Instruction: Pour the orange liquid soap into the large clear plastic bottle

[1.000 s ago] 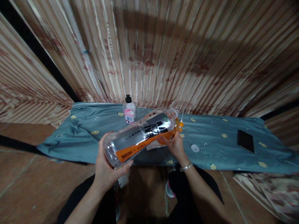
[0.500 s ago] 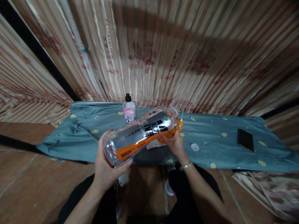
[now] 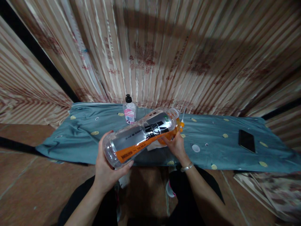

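Note:
A large clear bottle (image 3: 138, 136) with a silver and orange label lies tilted across both hands, its mouth toward the upper right. My left hand (image 3: 109, 169) is wrapped round its base. Near the neck end, my right hand (image 3: 176, 144) is closed, with its fingers partly hidden behind the bottle and an orange object (image 3: 182, 124). What exactly the right fingers grip is hard to tell. Beneath the bottle, a pale item (image 3: 154, 145) shows in part. A small clear bottle (image 3: 129, 113) with a black cap and pink label stands upright behind.
A teal cloth (image 3: 80, 131) covers the long surface. On it, a round white disc (image 3: 196, 148) lies right of my right hand, and a dark flat device (image 3: 246, 141) is farther right. A striped curtain (image 3: 150, 56) hangs behind. Dark poles cross both sides.

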`<state>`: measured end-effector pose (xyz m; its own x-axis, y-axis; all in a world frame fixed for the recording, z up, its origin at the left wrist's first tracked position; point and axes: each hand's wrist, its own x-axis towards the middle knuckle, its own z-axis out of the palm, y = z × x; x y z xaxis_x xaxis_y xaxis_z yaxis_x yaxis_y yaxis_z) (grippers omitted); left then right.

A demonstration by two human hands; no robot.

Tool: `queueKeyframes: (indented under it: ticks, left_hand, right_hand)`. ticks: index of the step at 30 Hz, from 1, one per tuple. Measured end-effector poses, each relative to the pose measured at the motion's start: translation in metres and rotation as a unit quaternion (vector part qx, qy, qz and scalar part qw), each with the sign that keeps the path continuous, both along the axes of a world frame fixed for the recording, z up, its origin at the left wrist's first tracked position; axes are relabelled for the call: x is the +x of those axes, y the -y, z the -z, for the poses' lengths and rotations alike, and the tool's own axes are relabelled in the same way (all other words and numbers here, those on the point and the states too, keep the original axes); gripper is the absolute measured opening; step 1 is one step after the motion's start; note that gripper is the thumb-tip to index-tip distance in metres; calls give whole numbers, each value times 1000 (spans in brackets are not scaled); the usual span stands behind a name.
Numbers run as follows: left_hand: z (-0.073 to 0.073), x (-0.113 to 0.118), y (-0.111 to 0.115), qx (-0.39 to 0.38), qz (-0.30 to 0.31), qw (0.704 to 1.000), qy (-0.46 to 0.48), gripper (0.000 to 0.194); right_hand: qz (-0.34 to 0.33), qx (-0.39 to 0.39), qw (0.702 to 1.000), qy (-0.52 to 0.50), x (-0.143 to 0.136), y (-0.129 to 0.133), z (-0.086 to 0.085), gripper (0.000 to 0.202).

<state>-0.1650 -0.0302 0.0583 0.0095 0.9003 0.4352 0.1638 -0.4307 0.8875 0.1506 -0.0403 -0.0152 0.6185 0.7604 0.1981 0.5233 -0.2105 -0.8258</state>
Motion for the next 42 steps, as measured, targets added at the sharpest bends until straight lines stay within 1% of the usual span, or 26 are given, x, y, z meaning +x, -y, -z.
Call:
queueKeyframes:
  ticks: [4, 7, 9, 10, 12, 13, 16, 18, 20, 23, 31, 33, 36, 38, 42]
  left_hand:
    - [-1, -2, -1, -3, 3, 1000, -7, 107]
    - [-2, -6, -2, -34, 29, 999, -18, 110]
    - [-1, -7, -2, -37, 16, 999, -1, 114]
    - [-1, -8, -1, -43, 20, 999, 1, 114]
    - [1, -8, -1, -59, 51, 997, -11, 116]
    - [2, -7, -1, -63, 56, 996, -8, 116]
    - [5, -6, -1, -38, 16, 999, 17, 118]
    - [7, -9, -2, -42, 23, 999, 14, 118]
    - [9, -13, -4, -54, 65, 996, -4, 119]
    - [11, -21, -6, -45, 78, 996, -12, 120]
    - [11, -23, -9, -3, 55, 997, -52, 117]
    - [11, -22, -8, -20, 54, 998, -40, 120]
    - [11, -18, -5, -68, 52, 996, 1, 128]
    - [11, -16, -3, -90, 61, 994, 18, 129]
    - [8, -17, -4, -88, 57, 994, 19, 125]
  right_hand:
    - [5, -15, 1000, -8, 0, 0, -3, 88]
    - [-3, 2, 1000, -10, 3, 0, 1, 90]
    - [-13, 18, 1000, -7, 5, 0, 5, 89]
    - [-16, 24, 1000, -4, 6, 0, 7, 88]
    - [-14, 26, 1000, 7, 6, 0, 10, 87]
    - [-10, 24, 1000, 12, 5, 0, 10, 89]
    - [1, 22, 999, 22, 4, -1, 10, 95]
    - [1, 24, 999, 25, 3, -1, 10, 96]
    - [0, 24, 999, 24, 3, -1, 9, 96]
    - [-3, 22, 1000, 14, 4, 0, 9, 99]
    - [3, 21, 1000, 1, 0, -1, 5, 97]
    - [6, 16, 1000, -2, -1, -1, 4, 98]
    - [10, 8, 1000, -4, -2, -1, 2, 99]
    - [8, 6, 1000, -4, -1, -1, 1, 99]
    - [-6, 9, 1000, 3, 0, 0, 1, 94]
